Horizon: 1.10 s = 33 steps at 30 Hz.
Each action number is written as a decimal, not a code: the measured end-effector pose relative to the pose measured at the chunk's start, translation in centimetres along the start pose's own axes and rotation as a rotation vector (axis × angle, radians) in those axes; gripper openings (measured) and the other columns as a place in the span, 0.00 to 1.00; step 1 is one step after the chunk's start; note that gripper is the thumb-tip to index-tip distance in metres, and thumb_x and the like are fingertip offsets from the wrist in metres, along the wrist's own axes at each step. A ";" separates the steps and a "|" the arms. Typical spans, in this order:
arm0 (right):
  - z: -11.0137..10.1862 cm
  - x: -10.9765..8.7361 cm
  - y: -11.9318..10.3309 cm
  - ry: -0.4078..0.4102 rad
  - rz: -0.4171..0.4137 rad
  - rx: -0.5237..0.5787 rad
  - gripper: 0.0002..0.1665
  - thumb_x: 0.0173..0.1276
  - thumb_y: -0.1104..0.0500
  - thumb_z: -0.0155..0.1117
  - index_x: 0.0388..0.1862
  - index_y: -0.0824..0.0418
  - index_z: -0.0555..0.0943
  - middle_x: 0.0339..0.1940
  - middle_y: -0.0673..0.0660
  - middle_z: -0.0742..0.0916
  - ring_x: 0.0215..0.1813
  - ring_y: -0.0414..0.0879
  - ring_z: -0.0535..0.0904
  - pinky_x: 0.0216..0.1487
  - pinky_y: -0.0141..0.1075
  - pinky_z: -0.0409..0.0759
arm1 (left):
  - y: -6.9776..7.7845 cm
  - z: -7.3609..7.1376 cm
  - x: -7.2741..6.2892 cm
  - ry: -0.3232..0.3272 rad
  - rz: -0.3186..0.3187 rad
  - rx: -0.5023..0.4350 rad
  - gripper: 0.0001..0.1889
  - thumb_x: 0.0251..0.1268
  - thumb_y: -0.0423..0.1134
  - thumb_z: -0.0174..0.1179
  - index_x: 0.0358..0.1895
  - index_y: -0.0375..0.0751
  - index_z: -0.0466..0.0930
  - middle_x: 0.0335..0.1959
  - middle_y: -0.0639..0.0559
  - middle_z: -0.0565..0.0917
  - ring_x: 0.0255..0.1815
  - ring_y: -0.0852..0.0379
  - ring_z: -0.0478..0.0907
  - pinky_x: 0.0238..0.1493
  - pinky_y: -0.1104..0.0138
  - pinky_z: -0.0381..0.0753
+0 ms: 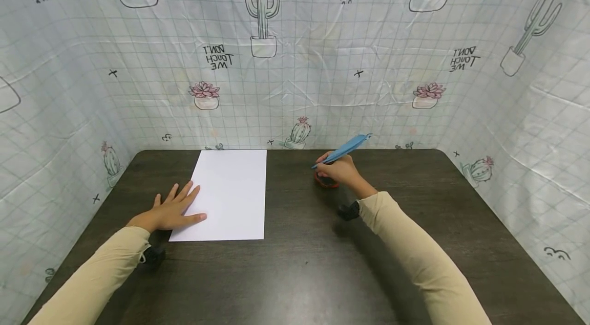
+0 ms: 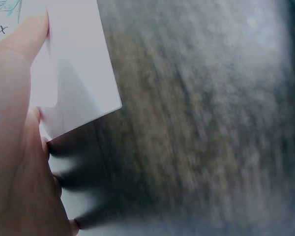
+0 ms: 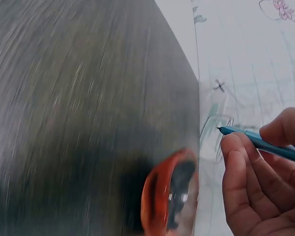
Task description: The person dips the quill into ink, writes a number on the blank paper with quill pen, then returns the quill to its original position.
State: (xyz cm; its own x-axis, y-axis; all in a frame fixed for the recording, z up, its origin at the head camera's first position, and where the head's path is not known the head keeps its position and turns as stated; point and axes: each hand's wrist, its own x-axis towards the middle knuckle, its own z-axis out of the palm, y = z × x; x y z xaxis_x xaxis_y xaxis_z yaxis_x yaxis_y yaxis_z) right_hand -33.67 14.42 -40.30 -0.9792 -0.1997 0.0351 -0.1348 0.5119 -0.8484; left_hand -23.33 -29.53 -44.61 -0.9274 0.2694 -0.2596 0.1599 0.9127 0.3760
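Note:
A blank white sheet of paper (image 1: 232,194) lies on the dark table, left of the middle. My left hand (image 1: 171,213) rests with spread, straight fingers on the sheet's left edge. The thumb (image 2: 32,37) lies across the paper in the left wrist view. My right hand (image 1: 338,169) pinches a blue feather-shaped pen (image 1: 346,148) between thumb and fingers. Its dark tip points left, raised off the table in the right wrist view. Just below that hand is a small red-rimmed object (image 1: 326,183) with a dark, glossy inside, partly hidden; its kind is unclear.
The dark wood-grain table (image 1: 295,274) spans the lower view. A white cloth (image 1: 318,59) printed with cacti and grid lines hangs behind it and along both sides. Dark wrist devices (image 1: 349,211) sit under the sleeves.

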 end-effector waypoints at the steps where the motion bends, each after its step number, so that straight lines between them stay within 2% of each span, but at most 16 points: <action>1: 0.3 0.0 -0.2 -0.004 -0.007 -0.001 0.10 0.62 0.62 0.66 0.41 0.67 0.83 0.29 0.59 0.89 0.31 0.48 0.87 0.34 0.36 0.84 | 0.0 0.0 0.0 -0.001 -0.007 0.006 0.51 0.61 0.70 0.50 0.77 0.41 0.41 0.78 0.38 0.36 0.74 0.28 0.27 0.58 0.27 0.24; 6: 1.9 0.2 -1.2 -0.032 -0.039 0.018 0.08 0.62 0.63 0.64 0.39 0.66 0.81 0.29 0.58 0.89 0.33 0.49 0.87 0.39 0.43 0.85 | 0.1 0.1 -0.2 0.006 0.001 -0.010 0.51 0.61 0.69 0.51 0.77 0.41 0.42 0.78 0.37 0.36 0.74 0.27 0.27 0.58 0.27 0.24; 10: 3.3 0.4 -1.9 -0.066 -0.027 0.108 0.10 0.63 0.64 0.64 0.42 0.67 0.82 0.32 0.60 0.89 0.34 0.47 0.87 0.46 0.49 0.82 | 0.0 0.1 -0.2 0.009 0.008 -0.019 0.51 0.62 0.69 0.51 0.77 0.40 0.42 0.78 0.37 0.36 0.74 0.27 0.27 0.57 0.27 0.24; 16: 5.6 0.5 -2.9 -0.087 0.016 0.200 0.13 0.64 0.63 0.64 0.45 0.69 0.84 0.35 0.62 0.89 0.36 0.45 0.87 0.46 0.43 0.83 | 0.0 0.1 -0.2 0.008 0.004 -0.009 0.51 0.62 0.69 0.51 0.77 0.40 0.42 0.78 0.38 0.36 0.74 0.27 0.27 0.58 0.27 0.24; 20: 7.2 0.8 -3.4 -0.063 0.009 0.245 0.12 0.63 0.63 0.65 0.43 0.69 0.84 0.33 0.61 0.89 0.33 0.44 0.87 0.45 0.44 0.83 | 0.0 0.0 -0.1 0.009 0.005 0.002 0.50 0.62 0.68 0.51 0.77 0.41 0.42 0.78 0.38 0.36 0.74 0.27 0.28 0.58 0.27 0.25; 24: 8.6 0.9 -3.8 -0.023 -0.028 0.279 0.09 0.61 0.63 0.66 0.38 0.67 0.84 0.30 0.60 0.89 0.31 0.45 0.87 0.45 0.49 0.83 | 0.1 -0.1 0.0 0.007 0.005 0.011 0.50 0.62 0.68 0.51 0.77 0.41 0.42 0.78 0.38 0.36 0.74 0.28 0.28 0.59 0.27 0.26; 26: 9.3 1.0 -4.0 0.009 -0.048 0.269 0.07 0.60 0.64 0.66 0.37 0.66 0.84 0.29 0.59 0.89 0.30 0.45 0.87 0.42 0.47 0.84 | 0.1 -0.1 0.1 0.006 0.004 0.017 0.50 0.62 0.68 0.51 0.77 0.41 0.42 0.78 0.38 0.37 0.74 0.27 0.28 0.59 0.27 0.26; 31: 10.9 0.9 -4.6 0.086 -0.085 0.234 0.06 0.60 0.64 0.67 0.34 0.65 0.86 0.26 0.57 0.88 0.32 0.54 0.87 0.32 0.36 0.84 | -0.1 0.1 0.1 0.009 0.010 0.009 0.51 0.62 0.69 0.51 0.77 0.42 0.42 0.78 0.38 0.37 0.74 0.27 0.28 0.58 0.26 0.25; 33: 11.6 0.9 -4.8 0.102 -0.097 0.240 0.06 0.60 0.63 0.66 0.34 0.65 0.86 0.25 0.58 0.88 0.33 0.57 0.86 0.30 0.36 0.82 | -0.2 0.2 0.1 0.015 0.017 -0.003 0.51 0.61 0.69 0.51 0.77 0.42 0.41 0.78 0.38 0.36 0.74 0.27 0.27 0.57 0.27 0.24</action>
State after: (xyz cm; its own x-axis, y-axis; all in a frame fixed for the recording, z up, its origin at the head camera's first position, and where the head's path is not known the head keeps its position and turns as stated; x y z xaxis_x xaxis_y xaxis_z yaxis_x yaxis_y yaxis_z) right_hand -32.14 2.13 -42.33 -0.9753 -0.1470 0.1650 -0.2010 0.2795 -0.9389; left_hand -23.41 -29.66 -44.92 -0.9295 0.2805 -0.2397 0.1749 0.9070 0.3832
